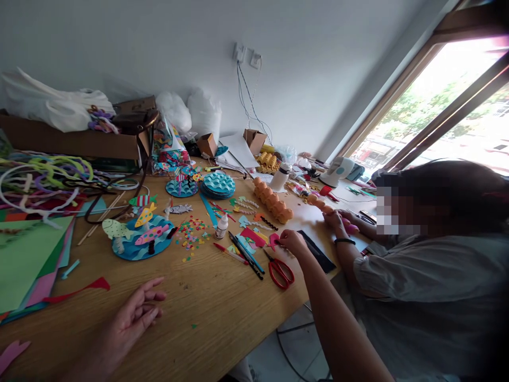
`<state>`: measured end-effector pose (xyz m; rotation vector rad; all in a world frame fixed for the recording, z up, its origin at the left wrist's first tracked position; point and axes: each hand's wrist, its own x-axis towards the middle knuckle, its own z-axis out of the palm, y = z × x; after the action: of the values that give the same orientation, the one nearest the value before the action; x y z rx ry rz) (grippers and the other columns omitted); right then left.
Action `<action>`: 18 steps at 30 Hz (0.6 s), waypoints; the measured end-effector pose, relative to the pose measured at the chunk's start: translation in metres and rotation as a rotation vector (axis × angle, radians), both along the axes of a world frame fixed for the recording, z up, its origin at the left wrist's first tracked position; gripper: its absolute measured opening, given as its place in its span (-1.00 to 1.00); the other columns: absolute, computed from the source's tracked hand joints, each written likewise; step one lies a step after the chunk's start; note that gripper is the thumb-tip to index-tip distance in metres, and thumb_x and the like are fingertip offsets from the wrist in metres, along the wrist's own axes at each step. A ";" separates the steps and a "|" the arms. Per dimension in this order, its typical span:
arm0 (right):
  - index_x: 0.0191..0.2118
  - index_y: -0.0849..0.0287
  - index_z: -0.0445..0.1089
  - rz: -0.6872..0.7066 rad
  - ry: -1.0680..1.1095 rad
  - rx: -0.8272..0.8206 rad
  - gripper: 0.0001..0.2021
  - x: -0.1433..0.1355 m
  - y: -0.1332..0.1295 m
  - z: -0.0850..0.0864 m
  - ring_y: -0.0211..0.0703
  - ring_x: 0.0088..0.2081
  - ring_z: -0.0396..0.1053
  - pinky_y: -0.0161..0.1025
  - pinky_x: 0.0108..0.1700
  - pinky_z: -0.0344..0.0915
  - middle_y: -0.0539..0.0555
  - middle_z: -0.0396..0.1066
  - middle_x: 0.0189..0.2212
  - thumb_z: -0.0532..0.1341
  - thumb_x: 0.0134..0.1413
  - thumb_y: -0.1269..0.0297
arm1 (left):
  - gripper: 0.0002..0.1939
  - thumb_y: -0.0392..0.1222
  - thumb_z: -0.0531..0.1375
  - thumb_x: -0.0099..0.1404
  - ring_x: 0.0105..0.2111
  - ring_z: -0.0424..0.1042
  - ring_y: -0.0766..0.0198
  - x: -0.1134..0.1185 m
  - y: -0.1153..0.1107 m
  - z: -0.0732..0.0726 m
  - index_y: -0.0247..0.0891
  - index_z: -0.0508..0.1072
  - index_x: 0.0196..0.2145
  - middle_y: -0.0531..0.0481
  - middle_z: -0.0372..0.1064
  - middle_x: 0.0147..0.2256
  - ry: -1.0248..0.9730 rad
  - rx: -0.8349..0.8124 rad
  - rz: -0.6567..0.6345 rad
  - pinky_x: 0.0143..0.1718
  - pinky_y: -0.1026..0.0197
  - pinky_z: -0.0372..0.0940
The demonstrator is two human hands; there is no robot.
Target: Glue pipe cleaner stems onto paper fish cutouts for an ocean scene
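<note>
My right hand [295, 243] is closed in a pinch at the edge of a small pink paper cutout [274, 241], just above the table. Red-handled scissors [281, 272] lie below that hand, beside several pens and pencils [247, 255]. My left hand [135, 315] rests over the bare wood at the front left, fingers apart, holding nothing. Beyond it, paper fish stand on a round blue wave-patterned base [137, 249]. A small white glue bottle [221, 226] stands upright near scattered coloured paper dots [194, 232]. Red paper [254, 236] lies left of my right hand.
To the right, a co-worker [429, 276] sits with both hands at an orange egg-carton strip [318, 202]. Another egg-carton strip [271, 200] and stacked blue discs [217, 185] lie farther back. Coloured sheets [32, 265] and fuzzy stems [43, 178] cover the left side.
</note>
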<state>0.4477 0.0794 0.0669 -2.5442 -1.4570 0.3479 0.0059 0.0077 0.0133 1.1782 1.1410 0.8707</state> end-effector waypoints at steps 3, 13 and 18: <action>-0.43 0.23 0.37 0.055 0.064 0.140 -0.85 -0.022 -0.012 0.020 -0.23 -0.43 0.31 -0.35 -0.43 0.18 0.01 0.35 -0.55 0.13 0.06 0.29 | -0.50 0.10 0.30 -0.05 -0.33 0.47 0.15 -0.007 0.003 0.004 -0.14 0.42 -0.16 -0.02 0.46 -0.30 -0.020 0.001 0.014 -0.27 0.21 0.39; -0.40 0.16 0.43 1.188 0.659 -0.022 -0.90 -0.190 -0.068 0.055 -0.30 -0.45 0.31 -0.41 -0.39 0.24 -0.02 0.40 -0.46 0.17 0.04 0.34 | -0.63 0.18 0.18 0.02 -0.49 0.37 0.21 -0.012 0.008 0.048 -0.19 0.47 -0.60 0.01 0.42 -0.54 0.208 0.267 0.092 -0.44 0.30 0.33; -0.43 0.16 0.40 1.304 0.568 0.128 -0.88 -0.246 -0.047 0.022 -0.34 -0.46 0.30 -0.45 -0.38 0.19 -0.06 0.39 -0.50 0.15 0.01 0.48 | -0.76 0.03 0.19 0.05 -0.47 0.39 0.23 -0.007 0.021 0.049 -0.20 0.43 -0.48 0.05 0.38 -0.53 0.140 0.273 0.120 -0.42 0.29 0.32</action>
<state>0.2013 0.0328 0.0889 -0.8998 -2.4491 0.9604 -0.0007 0.0288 0.0622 1.4233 1.2431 1.0747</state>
